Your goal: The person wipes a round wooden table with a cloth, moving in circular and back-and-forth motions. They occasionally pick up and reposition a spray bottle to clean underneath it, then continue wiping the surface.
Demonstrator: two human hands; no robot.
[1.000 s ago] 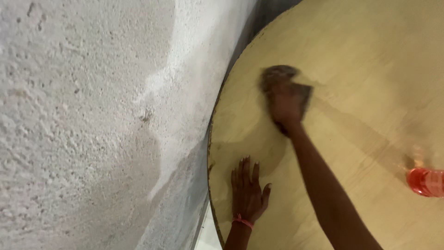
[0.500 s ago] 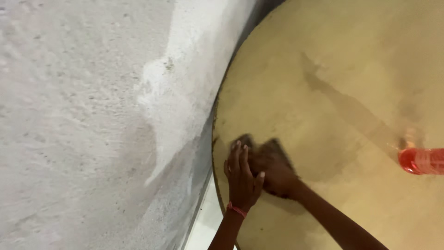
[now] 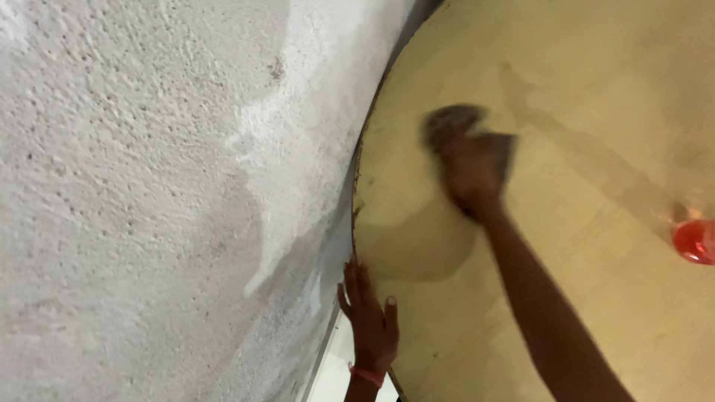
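My right hand (image 3: 471, 173) presses a dark cloth (image 3: 452, 123) flat on a round wooden tabletop (image 3: 581, 97), out at arm's length and blurred by motion. A damp streak runs across the wood behind it. My left hand (image 3: 369, 320) rests on the table's near left edge, fingers together and flat, holding nothing. A pink band circles that wrist.
A rough white plastered wall (image 3: 149, 193) fills the left half of the view, very close to the table's curved edge. A bottle of red liquid (image 3: 694, 240) stands at the right edge of the tabletop. A strip of pale floor shows below the rim.
My right hand has swept the cloth away from the near edge to the far part of the table. My left hand slid from the tabletop to its rim.
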